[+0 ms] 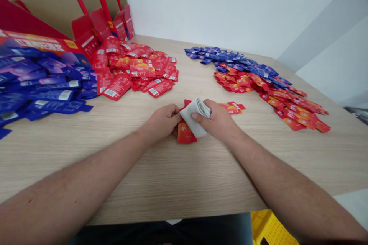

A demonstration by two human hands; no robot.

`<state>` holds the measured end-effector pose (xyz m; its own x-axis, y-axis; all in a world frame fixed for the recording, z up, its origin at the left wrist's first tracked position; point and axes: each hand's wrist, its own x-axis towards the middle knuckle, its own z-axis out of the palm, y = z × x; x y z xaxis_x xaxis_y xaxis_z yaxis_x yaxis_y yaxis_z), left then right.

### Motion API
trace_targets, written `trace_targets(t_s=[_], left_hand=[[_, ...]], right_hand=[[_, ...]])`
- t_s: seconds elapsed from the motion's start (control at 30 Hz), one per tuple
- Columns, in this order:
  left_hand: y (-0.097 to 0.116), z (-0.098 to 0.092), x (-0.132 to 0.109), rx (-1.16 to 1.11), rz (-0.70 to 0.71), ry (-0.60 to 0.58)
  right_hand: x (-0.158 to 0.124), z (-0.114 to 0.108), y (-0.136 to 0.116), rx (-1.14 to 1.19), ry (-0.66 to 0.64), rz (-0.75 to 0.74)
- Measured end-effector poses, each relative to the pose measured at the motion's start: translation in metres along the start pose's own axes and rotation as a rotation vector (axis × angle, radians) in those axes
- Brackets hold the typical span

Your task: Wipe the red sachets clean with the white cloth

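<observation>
My right hand (217,120) is closed on a folded light grey cloth (195,116), thumb on top. Under the cloth is a red and orange packet (186,133), partly covered by it. My left hand (163,122) pinches the packet's left edge, close to the cloth's corner; its lower fingers are hidden behind the packet. Just beyond my right hand, another red and orange packet (233,108) lies flat on the table, partly hidden by that hand.
Piles of blue packets (51,80) and red packets (138,67) lie on the left of the wooden table (172,183). Red cartons (100,23) stand behind them. Further blue packets (230,57) and red packets (287,103) spread along the right. A yellow plastic crate (270,229) is below the front edge.
</observation>
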<state>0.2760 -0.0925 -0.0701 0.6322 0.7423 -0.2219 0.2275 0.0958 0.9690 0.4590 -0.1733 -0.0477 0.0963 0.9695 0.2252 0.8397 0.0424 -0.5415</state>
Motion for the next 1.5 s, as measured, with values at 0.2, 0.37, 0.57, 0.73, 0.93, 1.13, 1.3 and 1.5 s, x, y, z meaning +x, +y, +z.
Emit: trace_targets(t_s=[0.2, 0.37, 0.57, 0.73, 0.93, 1.13, 1.3, 1.5], left_hand=[[0.0033, 0.0001, -0.0007, -0.144, -0.048, -0.047], [0.0003, -0.0023, -0.0008, -0.191, -0.025, -0.037], [0.0009, -0.0053, -0.0011, -0.248, -0.045, -0.059], [-0.0007, -0.0073, -0.0005, -0.190, 0.004, -0.046], [0.0001, -0.0073, -0.0014, -0.208, -0.015, -0.062], [0.0013, -0.0076, -0.0025, -0.237, -0.043, -0.076], [0.0001, -0.0079, -0.0025, -0.178, -0.004, -0.071], [-0.0008, -0.0071, -0.0020, -0.204, -0.028, -0.063]], right_hand=[[-0.0014, -0.0050, -0.0007, -0.053, 0.013, -0.081], [-0.0041, -0.0062, -0.0064, -0.049, -0.074, -0.137], [-0.0053, -0.0041, -0.0069, -0.082, -0.041, -0.120], [-0.0053, -0.0016, -0.0065, -0.055, -0.094, -0.195], [-0.0066, -0.0026, -0.0091, -0.044, -0.118, -0.206], [-0.0054, -0.0034, -0.0077, -0.083, -0.046, -0.124], [-0.0053, -0.0036, -0.0069, -0.052, -0.110, -0.233], [-0.0042, -0.0041, -0.0047, -0.056, -0.058, -0.156]])
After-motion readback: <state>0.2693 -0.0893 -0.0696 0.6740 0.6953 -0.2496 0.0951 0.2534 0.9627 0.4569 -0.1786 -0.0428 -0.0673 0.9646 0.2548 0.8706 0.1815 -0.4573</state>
